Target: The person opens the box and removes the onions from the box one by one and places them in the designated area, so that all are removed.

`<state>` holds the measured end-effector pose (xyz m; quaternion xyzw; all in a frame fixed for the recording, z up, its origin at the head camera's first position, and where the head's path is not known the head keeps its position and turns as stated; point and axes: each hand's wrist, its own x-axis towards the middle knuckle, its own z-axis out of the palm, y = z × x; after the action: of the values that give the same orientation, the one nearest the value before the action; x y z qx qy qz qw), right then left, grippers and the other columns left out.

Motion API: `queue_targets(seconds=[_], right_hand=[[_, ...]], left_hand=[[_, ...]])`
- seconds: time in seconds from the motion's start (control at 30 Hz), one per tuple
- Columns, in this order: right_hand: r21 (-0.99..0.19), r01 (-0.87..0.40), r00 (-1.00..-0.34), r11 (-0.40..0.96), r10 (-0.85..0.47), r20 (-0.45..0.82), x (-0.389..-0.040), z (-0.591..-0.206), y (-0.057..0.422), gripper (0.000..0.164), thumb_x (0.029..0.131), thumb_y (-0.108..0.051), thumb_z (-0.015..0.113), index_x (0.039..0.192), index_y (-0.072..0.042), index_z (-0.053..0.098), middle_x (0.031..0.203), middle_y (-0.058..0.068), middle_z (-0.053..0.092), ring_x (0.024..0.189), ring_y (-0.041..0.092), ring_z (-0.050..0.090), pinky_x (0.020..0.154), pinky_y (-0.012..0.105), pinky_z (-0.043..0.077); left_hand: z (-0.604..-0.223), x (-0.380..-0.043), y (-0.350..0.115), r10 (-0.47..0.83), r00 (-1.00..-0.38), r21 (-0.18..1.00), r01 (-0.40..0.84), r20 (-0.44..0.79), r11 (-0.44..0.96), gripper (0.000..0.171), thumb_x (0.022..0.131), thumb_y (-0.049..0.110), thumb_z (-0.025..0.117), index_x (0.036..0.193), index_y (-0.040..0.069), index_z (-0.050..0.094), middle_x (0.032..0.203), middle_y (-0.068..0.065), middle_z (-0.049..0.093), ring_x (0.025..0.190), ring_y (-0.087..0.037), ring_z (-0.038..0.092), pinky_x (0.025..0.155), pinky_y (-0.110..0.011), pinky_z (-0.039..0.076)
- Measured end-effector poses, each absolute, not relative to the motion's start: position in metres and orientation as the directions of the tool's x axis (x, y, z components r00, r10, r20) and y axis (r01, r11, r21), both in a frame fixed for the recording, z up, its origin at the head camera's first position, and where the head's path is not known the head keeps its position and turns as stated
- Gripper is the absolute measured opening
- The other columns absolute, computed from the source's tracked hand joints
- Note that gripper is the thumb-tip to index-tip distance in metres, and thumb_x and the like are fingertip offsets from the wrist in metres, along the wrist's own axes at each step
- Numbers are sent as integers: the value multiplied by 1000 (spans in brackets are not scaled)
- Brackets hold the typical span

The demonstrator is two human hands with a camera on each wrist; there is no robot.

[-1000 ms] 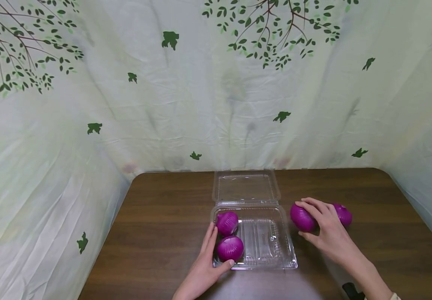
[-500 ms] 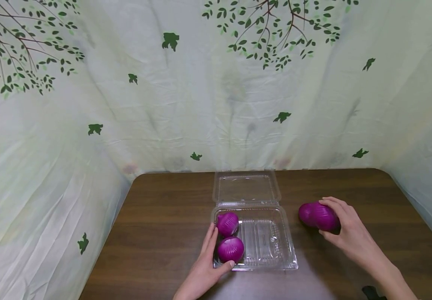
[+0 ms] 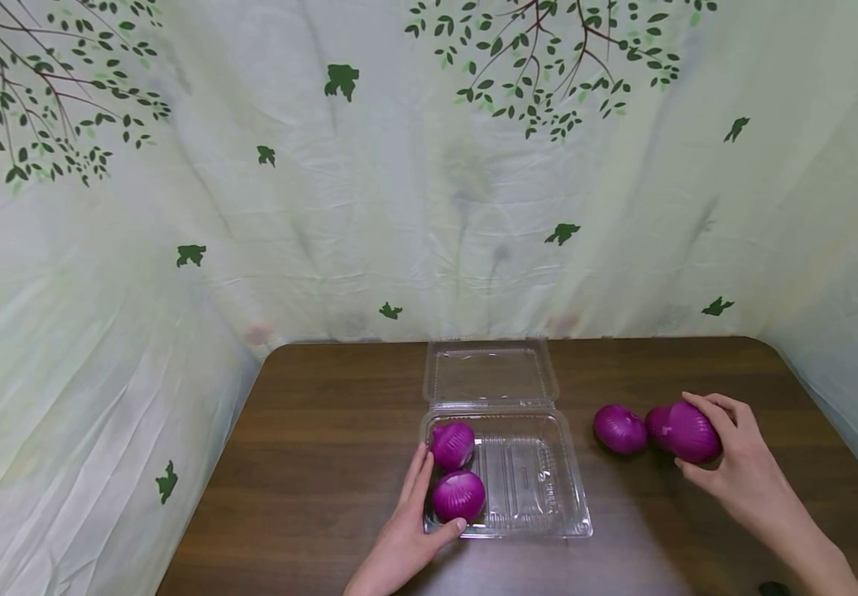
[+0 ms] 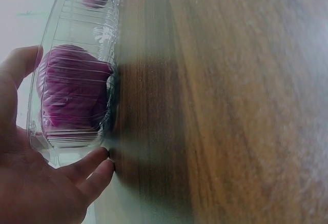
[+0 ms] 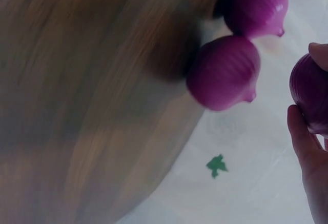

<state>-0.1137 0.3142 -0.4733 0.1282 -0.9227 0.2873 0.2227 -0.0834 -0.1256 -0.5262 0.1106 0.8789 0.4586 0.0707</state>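
In the head view, a clear plastic container (image 3: pixel 518 530) stands unfolded with two purple-red onions in its left half, a rear onion (image 3: pixel 452 445) and a front onion (image 3: pixel 458 495). My left hand (image 3: pixel 405 538) rests against its front left corner, straight fingers along the left wall and thumb at the front rim. The left wrist view shows one onion (image 4: pixel 72 88) through the clear wall. At the right, my right hand (image 3: pixel 741 468) grips an onion (image 3: pixel 692 434) between thumb and fingers. Beside it are a fully visible onion (image 3: pixel 620 429) and a partly hidden onion (image 3: pixel 656 420).
The container's lid (image 3: pixel 490 372) lies folded back towards the far edge of the brown wooden table (image 3: pixel 324 463). Behind the table hangs a pale curtain (image 3: pixel 399 207) printed with leaves. The right wrist view shows two loose onions, a nearer one (image 5: pixel 225 73) and a farther one (image 5: pixel 256 7).
My right hand has moved right, carrying the gripped onion past the two loose ones, which now show to its left. My left hand and the container have stayed in place.
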Motion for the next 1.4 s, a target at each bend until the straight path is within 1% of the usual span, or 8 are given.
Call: queue_targets(seconds=[0.2,0.33,0.43,0.5,0.73,0.9,1.17,1.4], right_hand=[[-500,-310,-874,809,-36,484,-111,-474,334,89,52,4,91,132,-3,53,127,24,40,98,41,50,77,1,24],[-489,-237,-887,840,19,461,-112,-474,346,89,52,-2,93,131,-3,53,127,24,47,102,45,46,81,29,38],[-479,-193,-894,856,48,445,-113,-476,353,89,51,-4,94,131,-2,53,124,26,50,103,46,42,72,53,36],[-490,-162,-903,857,70,423,-114,-477,358,89,53,-5,94,132,-1,51,124,28,50,102,47,42,70,57,37],[-564,-34,-941,825,163,296,-117,-487,374,87,65,-13,91,135,7,43,122,35,44,104,51,46,70,63,40],[-588,78,-957,805,226,183,-121,-498,387,89,74,-29,87,135,13,38,121,38,42,105,53,44,69,64,44],[-628,318,-943,710,303,-135,-132,-508,405,100,88,-55,66,144,16,22,135,48,31,116,61,36,80,69,39],[-644,343,-939,683,264,-220,-136,-513,409,102,93,-56,58,141,24,17,135,50,25,119,61,32,88,69,36]], left_hand=[[-526,-83,-126,261,-965,823,126,-28,554,99,85,45,74,159,17,15,165,8,-1,144,-34,22,99,-68,35],[-526,-84,-125,263,-965,823,132,-22,553,99,85,44,74,159,17,15,165,8,-1,144,-34,22,99,-68,35],[-527,-84,-126,263,-965,825,134,-18,549,99,85,44,74,159,16,15,165,8,-1,144,-34,21,99,-68,35],[-527,-84,-126,264,-964,826,135,-17,547,99,85,44,74,159,16,15,165,8,-1,144,-34,21,99,-69,34],[-528,-84,-126,263,-965,822,137,-16,553,98,85,44,74,159,16,15,165,8,-1,144,-34,21,100,-68,35],[-527,-84,-126,262,-965,822,138,-14,553,98,85,44,74,159,16,15,165,8,-1,144,-33,21,100,-68,35],[-528,-85,-126,267,-964,823,146,-6,548,98,85,44,74,159,16,15,165,7,-1,144,-33,21,101,-67,34],[-528,-85,-126,266,-964,823,150,-2,547,99,85,44,74,159,15,15,165,7,0,144,-33,21,101,-67,34]])
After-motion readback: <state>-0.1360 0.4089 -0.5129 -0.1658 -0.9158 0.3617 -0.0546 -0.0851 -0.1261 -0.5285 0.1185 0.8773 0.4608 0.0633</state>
